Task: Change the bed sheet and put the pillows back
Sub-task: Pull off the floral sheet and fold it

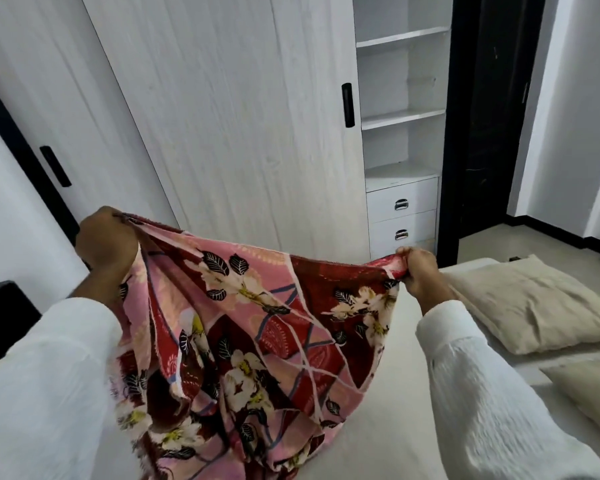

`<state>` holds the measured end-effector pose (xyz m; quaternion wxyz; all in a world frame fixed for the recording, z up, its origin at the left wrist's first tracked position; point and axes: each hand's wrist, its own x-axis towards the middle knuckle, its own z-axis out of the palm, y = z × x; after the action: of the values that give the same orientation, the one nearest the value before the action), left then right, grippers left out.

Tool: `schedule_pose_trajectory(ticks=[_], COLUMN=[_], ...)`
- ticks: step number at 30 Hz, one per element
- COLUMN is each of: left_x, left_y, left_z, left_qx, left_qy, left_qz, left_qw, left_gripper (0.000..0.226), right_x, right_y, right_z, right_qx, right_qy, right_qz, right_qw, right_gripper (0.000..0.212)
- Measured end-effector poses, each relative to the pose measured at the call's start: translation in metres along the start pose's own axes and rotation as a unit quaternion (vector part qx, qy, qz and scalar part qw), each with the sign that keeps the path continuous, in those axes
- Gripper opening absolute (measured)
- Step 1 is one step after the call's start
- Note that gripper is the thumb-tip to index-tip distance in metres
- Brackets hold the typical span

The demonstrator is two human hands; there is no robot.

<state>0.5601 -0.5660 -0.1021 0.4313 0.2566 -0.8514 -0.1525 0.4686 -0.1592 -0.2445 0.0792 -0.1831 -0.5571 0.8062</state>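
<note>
Floral bed sheet (pixel 243 327): pink and dark red, white flowers, black leaves, pale crossing lines, bunched, hanging over bare mattress (pixel 395 393). Left hand (pixel 106 242) fist-grips top edge, raised; right hand (pixel 418 271) pinches other corner, lower. Two cream pillows (pixel 534 306), probably uncovered, right on bed. White wardrobe (pixel 239 116) behind. No readable writing.

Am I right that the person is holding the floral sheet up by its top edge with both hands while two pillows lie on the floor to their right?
Not quite: the head view shows the two pillows lying on the bare mattress, not the floor. The rest holds: the left hand and right hand both grip the top edge of the floral sheet, held up.
</note>
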Motion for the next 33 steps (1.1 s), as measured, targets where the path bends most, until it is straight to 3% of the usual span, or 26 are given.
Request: schedule_pose_trajectory(ticks=[4, 6, 9, 11, 14, 19, 22, 28, 31, 33], left_x=[-0.001, -0.001, -0.001, -0.003, -0.008, -0.005, -0.001, -0.002, -0.005, -0.007], left_y=[-0.002, -0.004, -0.006, -0.006, -0.004, -0.011, -0.019, -0.016, -0.004, 0.002], left_z=[0.000, 0.000, 0.000, 0.001, 0.000, -0.001, 0.000, 0.011, 0.012, 0.013], left_qx=[0.011, 0.012, 0.014, 0.014, 0.015, 0.035, 0.051, 0.053, 0.036, 0.024], left_qy=[0.000, 0.003, 0.002, -0.003, -0.005, -0.007, -0.006, -0.015, -0.017, -0.015], left_qz=[0.003, -0.001, -0.004, 0.005, 0.030, 0.020, 0.007, -0.014, -0.003, 0.012], left_qw=[1.000, 1.000, 1.000, 1.000, 0.999, 0.999, 0.999, 0.998, 0.999, 1.000], left_gripper=[0.030, 0.030, 0.030, 0.029, 0.030, 0.032, 0.031, 0.027, 0.031, 0.031], right_x=[0.000, 0.000, 0.007, 0.011, 0.010, 0.009, 0.018, 0.022, 0.018, 0.015], right_y=[0.002, 0.004, 0.012, 0.017, 0.021, 0.016, 0.016, 0.033, 0.062, 0.083], right_z=[0.002, 0.003, 0.002, 0.000, -0.004, -0.019, -0.032, -0.047, -0.065, -0.076], right_qx=[-0.180, -0.346, -0.541, -0.592, -0.601, -0.464, -0.426, -0.446, -0.507, -0.551], right_qy=[-0.049, -0.098, -0.126, -0.116, -0.065, 0.054, 0.055, 0.037, -0.027, -0.026], right_qz=[-0.098, -0.167, -0.226, -0.220, -0.218, -0.225, -0.196, -0.239, -0.315, -0.276], right_qw=[0.978, 0.918, 0.800, 0.767, 0.766, 0.855, 0.882, 0.862, 0.802, 0.787], right_gripper=[0.018, 0.024, 0.030, 0.032, 0.022, 0.024, 0.021, 0.029, 0.026, 0.030])
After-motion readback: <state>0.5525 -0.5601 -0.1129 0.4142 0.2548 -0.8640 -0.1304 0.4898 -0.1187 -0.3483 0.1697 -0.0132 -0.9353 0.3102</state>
